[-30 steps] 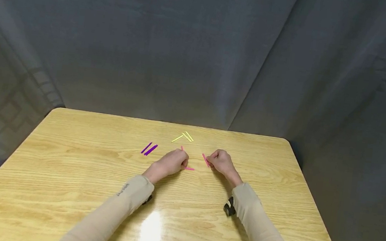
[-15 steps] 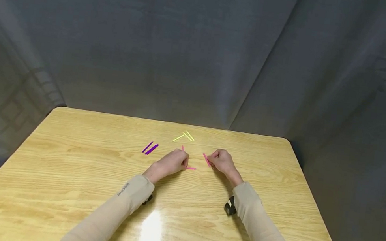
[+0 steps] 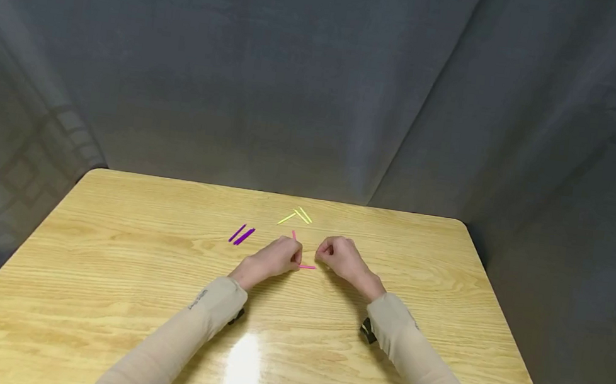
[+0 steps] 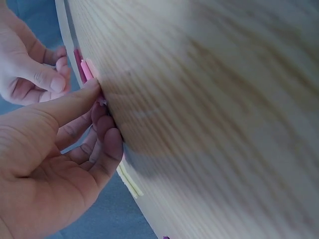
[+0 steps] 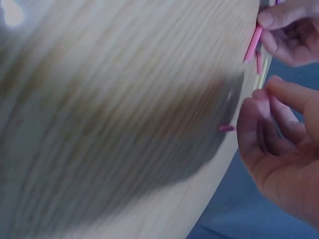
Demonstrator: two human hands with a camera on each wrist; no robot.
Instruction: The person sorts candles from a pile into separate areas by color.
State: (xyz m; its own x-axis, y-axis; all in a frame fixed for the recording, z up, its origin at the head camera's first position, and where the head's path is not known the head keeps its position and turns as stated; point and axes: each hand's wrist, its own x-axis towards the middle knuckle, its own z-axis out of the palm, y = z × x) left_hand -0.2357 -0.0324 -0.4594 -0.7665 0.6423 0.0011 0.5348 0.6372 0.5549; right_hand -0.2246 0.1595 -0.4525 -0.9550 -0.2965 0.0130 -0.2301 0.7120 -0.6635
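Observation:
My left hand (image 3: 278, 256) pinches one end of a thin pink stick (image 3: 307, 267) lying crosswise on the table. Beyond its knuckles pokes a second pink stick (image 3: 294, 235), partly hidden by the hand. My right hand (image 3: 343, 257) hovers just right of the first stick, thumb and forefinger tips close together, fingers loosely curled. Nothing shows between those fingers (image 5: 259, 94). In the right wrist view, a third pink stick (image 5: 227, 128) lies on the table beside that hand, apart from its fingertips; the hand hides it in the head view.
Three yellow sticks (image 3: 302, 216) lie farther back on the wooden table (image 3: 158, 302). Purple sticks (image 3: 244, 236) lie left of the left hand, some side by side. Grey curtains (image 3: 240, 83) hang behind the table and at its sides.
My right hand has let go of the pink stick it touched and moved left, toward the crosswise stick. My left hand has stayed nearly in place on its stick.

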